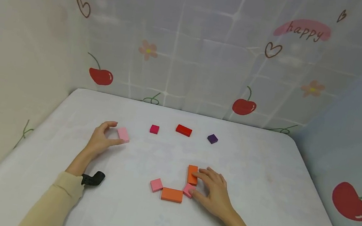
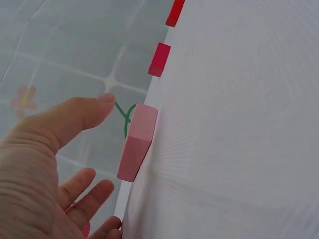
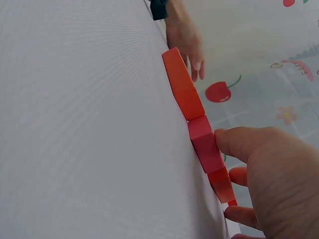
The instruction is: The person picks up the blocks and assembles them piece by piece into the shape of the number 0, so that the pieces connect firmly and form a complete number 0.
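My left hand point(image 1: 102, 141) is spread around a light pink block point(image 1: 123, 134) on the table's left side. In the left wrist view the thumb stands apart from that pink block point(image 2: 137, 142). My right hand point(image 1: 215, 193) is at the right end of a joined row of blocks. Its thumb touches a pink block point(image 1: 187, 190), and a finger rests at an orange block point(image 1: 192, 176) standing lengthwise behind it. Left of these lie another orange block point(image 1: 171, 195) and a second pink block point(image 1: 156, 185), touching at the corners.
Toward the back of the white table point(image 1: 246, 164) lie a magenta block point(image 1: 154, 129), a red block point(image 1: 183, 130) and a purple block point(image 1: 212, 139), apart from each other. A printed curtain point(image 1: 201, 65) hangs behind the table's far edge.
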A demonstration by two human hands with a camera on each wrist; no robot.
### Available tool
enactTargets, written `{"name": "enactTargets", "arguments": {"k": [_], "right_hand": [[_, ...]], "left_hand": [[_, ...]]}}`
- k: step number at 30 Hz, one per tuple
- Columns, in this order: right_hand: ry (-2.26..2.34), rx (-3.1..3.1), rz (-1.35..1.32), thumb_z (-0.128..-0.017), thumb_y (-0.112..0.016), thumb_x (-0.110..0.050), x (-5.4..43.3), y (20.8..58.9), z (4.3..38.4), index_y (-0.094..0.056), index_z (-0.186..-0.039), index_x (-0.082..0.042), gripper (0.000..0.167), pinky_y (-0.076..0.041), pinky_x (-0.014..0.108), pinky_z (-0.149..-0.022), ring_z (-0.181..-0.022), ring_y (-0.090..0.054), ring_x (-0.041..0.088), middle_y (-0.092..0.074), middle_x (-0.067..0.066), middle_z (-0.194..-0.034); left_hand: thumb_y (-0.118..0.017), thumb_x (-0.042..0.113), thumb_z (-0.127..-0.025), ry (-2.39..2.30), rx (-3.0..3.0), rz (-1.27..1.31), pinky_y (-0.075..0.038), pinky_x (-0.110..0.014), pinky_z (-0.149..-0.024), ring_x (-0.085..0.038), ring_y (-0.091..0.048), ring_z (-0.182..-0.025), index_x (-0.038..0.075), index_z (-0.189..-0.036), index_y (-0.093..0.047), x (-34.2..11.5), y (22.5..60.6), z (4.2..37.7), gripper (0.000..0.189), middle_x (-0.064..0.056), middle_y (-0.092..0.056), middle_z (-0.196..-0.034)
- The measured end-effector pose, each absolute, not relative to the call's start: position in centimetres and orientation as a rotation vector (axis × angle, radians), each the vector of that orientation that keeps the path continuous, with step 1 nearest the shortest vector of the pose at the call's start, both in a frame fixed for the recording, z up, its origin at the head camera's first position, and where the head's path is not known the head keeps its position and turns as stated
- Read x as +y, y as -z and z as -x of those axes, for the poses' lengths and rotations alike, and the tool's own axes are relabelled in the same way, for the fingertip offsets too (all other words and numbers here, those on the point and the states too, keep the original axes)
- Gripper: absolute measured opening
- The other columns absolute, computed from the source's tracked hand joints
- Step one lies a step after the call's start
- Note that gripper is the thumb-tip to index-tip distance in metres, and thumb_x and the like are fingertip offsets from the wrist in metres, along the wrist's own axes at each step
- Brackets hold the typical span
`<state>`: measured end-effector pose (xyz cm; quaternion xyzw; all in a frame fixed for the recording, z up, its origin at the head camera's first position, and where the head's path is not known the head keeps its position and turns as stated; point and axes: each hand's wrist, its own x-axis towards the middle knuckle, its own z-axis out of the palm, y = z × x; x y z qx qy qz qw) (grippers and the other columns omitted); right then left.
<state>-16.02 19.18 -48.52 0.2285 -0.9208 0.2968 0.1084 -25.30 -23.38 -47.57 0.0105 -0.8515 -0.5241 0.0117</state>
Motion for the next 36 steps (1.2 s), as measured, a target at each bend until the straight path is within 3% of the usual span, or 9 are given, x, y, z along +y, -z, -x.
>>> {"name": "enactTargets", "arguments": {"k": [29,36], "right_hand": [[-0.851,-2.689,-0.686,-0.078,-0.076,-0.031,19.24,48.59,16.14,-0.068,-0.122,-0.017,0.046,-0.024,0.073,-0.104,-0.132,-0.046,0.041,-0.062,0.010,-0.129],[-0.857,-2.692,-0.688,-0.079,-0.075,-0.032,19.22,48.64,16.18,-0.067,-0.122,-0.017,0.046,-0.024,0.074,-0.104,-0.132,-0.046,0.040,-0.062,0.011,-0.128]], "left_hand": [[-0.077,0.019,-0.082,1.310,-2.793,-0.045,-0.025,-0.058,-0.112,-0.042,-0.024,-0.139,-0.003,-0.137,-0.050,-23.18,48.26,25.54,0.065,-0.024,-0.048,-0.140],[-0.077,0.017,-0.083,1.458,-2.689,-0.090,-0.030,-0.054,-0.112,-0.040,-0.036,-0.134,0.000,-0.140,-0.047,-23.07,48.01,25.29,0.066,-0.022,-0.048,-0.139]]}}
